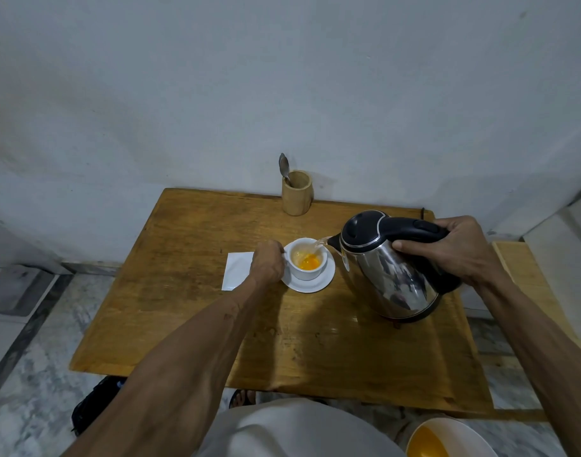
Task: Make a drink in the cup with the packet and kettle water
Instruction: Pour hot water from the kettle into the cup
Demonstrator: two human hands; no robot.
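Tilting left, kettle point(386, 265) spout over cup point(307, 258), right hand point(454, 247) gripping.

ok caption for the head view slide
Right hand tilts steel kettle, pouring water into white cup steadied by left hand.

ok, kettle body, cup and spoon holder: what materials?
Kettle: polished steel by its mirror reflections, with a black, likely plastic lid and handle. Cup: glossy white, probably ceramic. Spoon holder: pale matte tube, looks like bamboo or wood.
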